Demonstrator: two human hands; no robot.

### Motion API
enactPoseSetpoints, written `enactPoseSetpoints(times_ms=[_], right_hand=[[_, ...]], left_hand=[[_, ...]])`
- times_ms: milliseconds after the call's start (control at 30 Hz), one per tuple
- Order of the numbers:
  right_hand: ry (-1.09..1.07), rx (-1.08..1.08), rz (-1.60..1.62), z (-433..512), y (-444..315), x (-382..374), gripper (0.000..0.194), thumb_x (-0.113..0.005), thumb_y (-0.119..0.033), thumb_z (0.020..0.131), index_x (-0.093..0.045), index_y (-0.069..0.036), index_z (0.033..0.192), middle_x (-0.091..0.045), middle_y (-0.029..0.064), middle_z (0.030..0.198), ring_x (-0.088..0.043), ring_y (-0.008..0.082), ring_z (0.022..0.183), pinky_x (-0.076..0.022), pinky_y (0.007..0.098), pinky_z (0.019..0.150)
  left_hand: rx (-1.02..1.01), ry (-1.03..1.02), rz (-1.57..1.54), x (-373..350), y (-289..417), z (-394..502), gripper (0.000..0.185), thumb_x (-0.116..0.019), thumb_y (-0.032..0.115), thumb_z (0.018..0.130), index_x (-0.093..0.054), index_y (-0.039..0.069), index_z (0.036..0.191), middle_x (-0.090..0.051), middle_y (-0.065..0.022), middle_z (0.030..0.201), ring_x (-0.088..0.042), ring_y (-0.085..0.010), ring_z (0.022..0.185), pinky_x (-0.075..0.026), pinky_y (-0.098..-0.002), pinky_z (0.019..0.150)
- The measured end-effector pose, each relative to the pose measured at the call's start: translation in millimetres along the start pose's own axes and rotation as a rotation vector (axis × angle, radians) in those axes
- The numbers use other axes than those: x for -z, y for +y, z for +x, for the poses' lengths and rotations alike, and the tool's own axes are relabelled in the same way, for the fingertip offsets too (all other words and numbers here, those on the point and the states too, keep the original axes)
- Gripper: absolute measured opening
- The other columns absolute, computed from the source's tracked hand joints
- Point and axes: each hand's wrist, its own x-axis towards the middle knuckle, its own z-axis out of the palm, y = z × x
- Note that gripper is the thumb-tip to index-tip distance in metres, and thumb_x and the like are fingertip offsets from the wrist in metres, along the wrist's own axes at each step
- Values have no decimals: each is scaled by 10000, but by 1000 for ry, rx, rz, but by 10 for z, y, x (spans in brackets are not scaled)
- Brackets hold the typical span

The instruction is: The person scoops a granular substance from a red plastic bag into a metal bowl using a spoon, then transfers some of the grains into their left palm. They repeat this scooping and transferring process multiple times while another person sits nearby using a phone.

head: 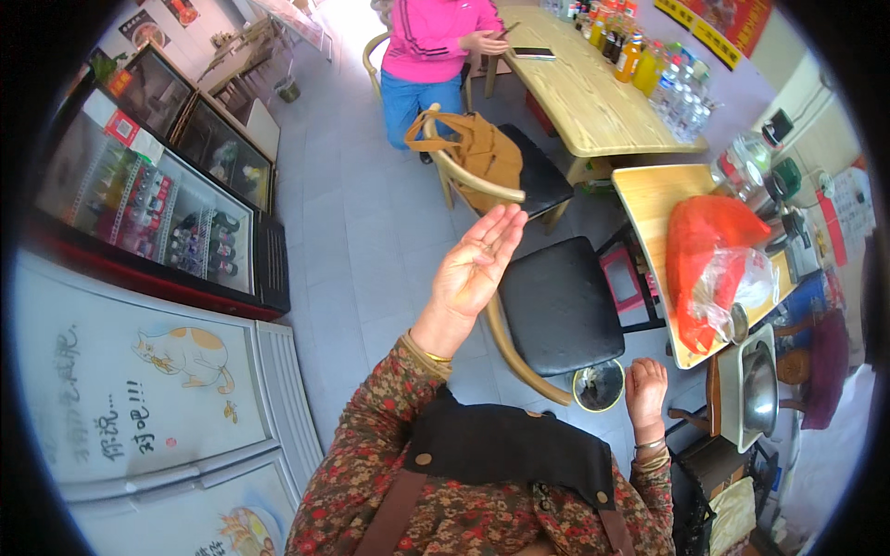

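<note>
My left hand (476,267) is raised in front of me, palm showing, fingers stretched out and thumb folded across the palm; it holds nothing. Beyond its fingertips, in view, is a wooden chair with a curved back rail (480,177) and a brown cloth bag (490,153) on it. Beside the hand stands a second chair with a black padded seat (560,306). My right hand (646,393) hangs low on the right, fingers curled, with nothing visible in it. Close by on the floor sits a round bin with a yellowish rim (598,386).
A person in pink (434,42) sits at a wooden table (584,90) lined with drink bottles (629,59). A smaller table (643,201) bears a red plastic bag (709,257). At right is a metal basin (761,389). A drinks fridge (268,257) and white cabinet (243,333) line the left.
</note>
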Motion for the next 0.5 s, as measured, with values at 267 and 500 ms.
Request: enactPoseSetpoints(times_ms=[267, 500], right_hand=[[-80, -53, 27, 675, -1238, -597, 71, -603, -36, 709, -544, -28, 747, -578, 132, 830, -549, 321, 795, -424, 411, 736], [-55, -99, 50, 1385, -1427, -857, 53, -590, -9, 707, -555, -17, 746, -593, 132, 841, -557, 311, 803, -430, 400, 736]], left_hand=[[50, -16, 34, 38, 1533, 394, 496, -347, -212, 728, -430, -93, 1203, -420, -219, 1296, -376, -332, 1256, -387, -376, 1046], [68, -17, -15, 172, 2161, 1206, 537, -321, -191, 726, -375, -100, 1252, -369, -238, 1334, -298, -350, 1299, -314, -417, 1090]])
